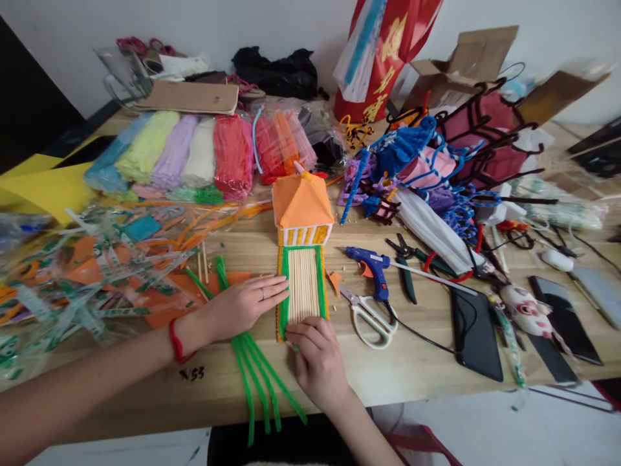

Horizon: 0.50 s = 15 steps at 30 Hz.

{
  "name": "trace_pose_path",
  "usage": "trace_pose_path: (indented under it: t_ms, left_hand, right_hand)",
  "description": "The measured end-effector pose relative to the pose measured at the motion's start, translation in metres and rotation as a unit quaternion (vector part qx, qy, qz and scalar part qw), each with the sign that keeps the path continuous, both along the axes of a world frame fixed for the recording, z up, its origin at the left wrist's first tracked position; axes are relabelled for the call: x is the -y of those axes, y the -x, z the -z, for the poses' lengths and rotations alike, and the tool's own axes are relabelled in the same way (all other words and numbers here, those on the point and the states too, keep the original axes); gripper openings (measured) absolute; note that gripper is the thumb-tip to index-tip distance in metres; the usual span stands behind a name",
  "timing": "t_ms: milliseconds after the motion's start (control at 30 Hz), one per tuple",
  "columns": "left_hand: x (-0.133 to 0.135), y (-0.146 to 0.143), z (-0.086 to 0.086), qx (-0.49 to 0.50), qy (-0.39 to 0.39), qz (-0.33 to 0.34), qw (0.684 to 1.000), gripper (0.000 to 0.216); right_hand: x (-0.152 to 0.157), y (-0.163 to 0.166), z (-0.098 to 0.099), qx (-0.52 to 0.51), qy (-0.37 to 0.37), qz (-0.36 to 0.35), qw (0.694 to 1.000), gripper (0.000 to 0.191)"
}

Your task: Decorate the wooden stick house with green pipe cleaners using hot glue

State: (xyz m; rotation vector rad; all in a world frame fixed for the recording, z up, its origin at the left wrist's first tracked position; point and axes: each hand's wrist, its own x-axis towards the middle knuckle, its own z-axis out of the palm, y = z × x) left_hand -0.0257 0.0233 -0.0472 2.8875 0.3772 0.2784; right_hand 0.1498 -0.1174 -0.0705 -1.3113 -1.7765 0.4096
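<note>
On the table in front of me lies a craft model: a flat panel of wooden sticks (303, 285) edged with green and golden pipe cleaner, joined to a small house with an orange roof (303, 204). My left hand (247, 303) rests with fingers stretched out, their tips on the panel's left border. At the panel's near end, my right hand (315, 356) has its fingers bent and pressed together; a bit of green pipe cleaner shows beneath them, and the fingertips are partly hidden. Loose green pipe cleaners (262, 375) pass under my left hand towards the table's front edge.
Right of the model lie white-handled scissors (373, 323), a blue glue gun (373, 268), pliers (406, 268) and a black phone (475, 333). Bundled pipe cleaners (194, 152) stand behind. Plastic scraps (63, 304) cover the left. A red bag (383, 65) stands at the back.
</note>
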Motion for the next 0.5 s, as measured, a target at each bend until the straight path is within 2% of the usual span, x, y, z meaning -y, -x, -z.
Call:
trace_pose_path:
  t_ms: [200, 433, 500]
  left_hand:
    - [0.0098, -0.0019, 0.0061, 0.003, -0.012, -0.025, 1.000, 0.045]
    - [0.0033, 0.0005, 0.0044, 0.060, 0.100, -0.115, 0.987, 0.048]
    - [0.0014, 0.0014, 0.0041, 0.053, 0.104, -0.107, 0.987, 0.054]
  right_hand:
    - [-0.0020, -0.0018, -0.0005, -0.004, -0.003, -0.009, 1.000, 0.029]
    - [-0.0024, -0.0036, 0.0000, -0.008, 0.006, -0.013, 1.000, 0.028]
    - [-0.0026, -0.0037, 0.0001, -0.011, 0.012, -0.013, 1.000, 0.027]
